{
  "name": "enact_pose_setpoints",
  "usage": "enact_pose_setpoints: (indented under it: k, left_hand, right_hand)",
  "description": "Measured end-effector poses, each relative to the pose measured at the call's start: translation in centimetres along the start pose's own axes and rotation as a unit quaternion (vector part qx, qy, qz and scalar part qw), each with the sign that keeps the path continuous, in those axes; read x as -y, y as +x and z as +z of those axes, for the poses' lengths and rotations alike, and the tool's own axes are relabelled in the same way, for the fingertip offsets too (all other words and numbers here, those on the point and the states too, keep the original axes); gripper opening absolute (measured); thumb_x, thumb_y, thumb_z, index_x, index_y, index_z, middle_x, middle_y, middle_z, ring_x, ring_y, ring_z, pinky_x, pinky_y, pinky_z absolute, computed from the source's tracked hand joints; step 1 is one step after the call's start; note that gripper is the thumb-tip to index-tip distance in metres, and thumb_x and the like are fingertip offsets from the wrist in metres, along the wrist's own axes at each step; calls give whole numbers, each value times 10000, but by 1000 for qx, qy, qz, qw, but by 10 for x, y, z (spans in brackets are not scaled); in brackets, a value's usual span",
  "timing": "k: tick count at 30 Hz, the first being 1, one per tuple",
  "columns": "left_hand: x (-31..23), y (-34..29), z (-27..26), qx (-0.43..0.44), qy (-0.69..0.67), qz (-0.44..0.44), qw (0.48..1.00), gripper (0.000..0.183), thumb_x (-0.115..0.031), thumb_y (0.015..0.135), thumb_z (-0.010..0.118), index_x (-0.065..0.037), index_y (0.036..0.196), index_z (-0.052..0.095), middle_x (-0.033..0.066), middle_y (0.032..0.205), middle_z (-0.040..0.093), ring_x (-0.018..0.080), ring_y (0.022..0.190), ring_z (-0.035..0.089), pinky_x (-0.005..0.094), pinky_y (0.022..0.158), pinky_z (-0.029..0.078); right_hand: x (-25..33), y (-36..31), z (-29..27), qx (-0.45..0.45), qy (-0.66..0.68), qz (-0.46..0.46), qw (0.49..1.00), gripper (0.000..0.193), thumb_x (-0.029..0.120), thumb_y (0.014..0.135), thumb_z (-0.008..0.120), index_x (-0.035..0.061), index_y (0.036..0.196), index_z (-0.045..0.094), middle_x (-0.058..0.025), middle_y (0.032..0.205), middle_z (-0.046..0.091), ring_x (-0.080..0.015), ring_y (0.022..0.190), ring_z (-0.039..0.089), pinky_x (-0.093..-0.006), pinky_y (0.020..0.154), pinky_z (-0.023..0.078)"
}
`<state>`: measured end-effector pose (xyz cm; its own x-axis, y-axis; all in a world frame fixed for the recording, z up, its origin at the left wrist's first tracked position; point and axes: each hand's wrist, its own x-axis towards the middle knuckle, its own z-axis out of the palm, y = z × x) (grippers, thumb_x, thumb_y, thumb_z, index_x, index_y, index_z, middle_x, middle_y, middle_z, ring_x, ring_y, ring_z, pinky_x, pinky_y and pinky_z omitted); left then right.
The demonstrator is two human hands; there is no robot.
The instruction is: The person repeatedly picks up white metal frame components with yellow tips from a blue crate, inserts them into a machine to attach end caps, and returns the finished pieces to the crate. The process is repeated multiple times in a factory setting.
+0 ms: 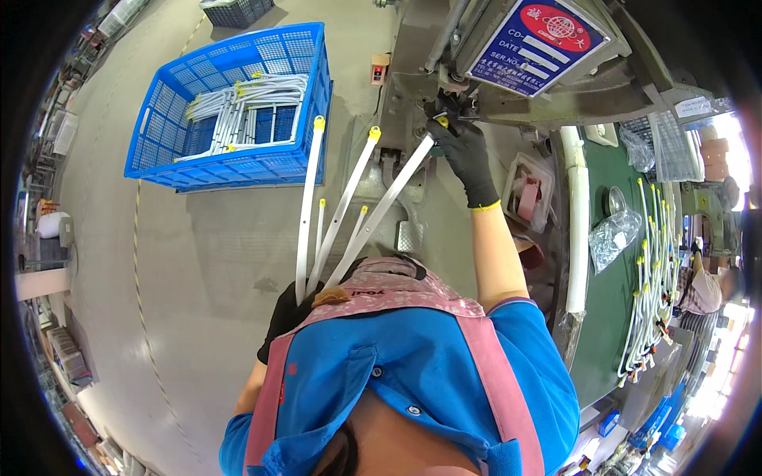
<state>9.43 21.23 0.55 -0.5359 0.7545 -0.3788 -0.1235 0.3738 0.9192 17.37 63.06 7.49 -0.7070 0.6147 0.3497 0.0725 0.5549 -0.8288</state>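
A folding frame of white metal bars (381, 213) with yellow end caps fans out in front of my apron. My left hand (284, 317), in a black glove, is closed round the lower ends where the bars come together; its fingers are partly hidden. My right hand (464, 155), in a dark glove with a yellow cuff, grips the upper end of the rightmost bar. That end is at the working head (452, 103) of a large grey machine. Whether it touches the tooling is hidden by my fingers. The other bars point up, away from the machine head.
A blue plastic crate (151, 163) on the left holds several similar white frames (250, 111). A foot pedal (409, 236) lies below the machine. To the right, a green worktop (599, 333) bears white tubes (643, 293) and a plastic bag (615, 238). Another person (702, 287) is farther right.
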Motion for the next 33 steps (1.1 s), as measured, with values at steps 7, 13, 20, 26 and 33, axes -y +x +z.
enact_pose_setpoints:
  k: [7, 13, 20, 26, 33]
  left_hand:
    - [8, 6, 1, 1, 33, 29, 999, 270, -117, 892, 586, -2, 1137, 569, 111, 1026, 642, 182, 960, 602, 312, 842, 470]
    - [-35, 0, 5, 29, -25, -28, 999, 293, -99, 902, 557, 5, 1176, 544, 132, 1062, 634, 192, 976, 601, 310, 862, 459]
    - [-93, -16, -13, 97, -155, -119, 976, 320, -77, 912, 521, 15, 1219, 510, 153, 1090, 624, 204, 995, 595, 307, 882, 447]
    - [-57, -12, -27, 103, 28, -144, 984, 337, -50, 914, 499, 28, 1241, 479, 154, 1102, 614, 199, 1037, 570, 292, 908, 431]
    - [-50, -10, -13, 48, -102, -137, 984, 324, -152, 916, 526, -6, 1207, 525, 105, 1071, 625, 164, 973, 601, 288, 879, 474]
  right_hand:
    - [-13, 16, 4, -40, -234, -239, 942, 226, 157, 857, 611, 17, 1033, 635, -106, 844, 656, -148, 749, 608, -292, 677, 498]
    - [-20, 27, 25, 27, 208, 180, 961, 203, 93, 837, 605, -10, 1010, 582, -112, 860, 649, -190, 742, 637, -328, 691, 517]
    - [-37, 23, 31, 34, 311, 193, 930, 133, 48, 819, 610, -7, 937, 584, -102, 754, 634, -228, 730, 657, -333, 668, 519]
    - [-40, 24, 30, 50, 254, 188, 947, 85, 63, 812, 610, 7, 866, 575, -98, 749, 631, -233, 697, 662, -330, 616, 522]
    - [-34, 20, 34, 4, 229, 205, 952, 98, 64, 785, 616, 11, 858, 578, -87, 749, 622, -211, 679, 658, -316, 611, 509]
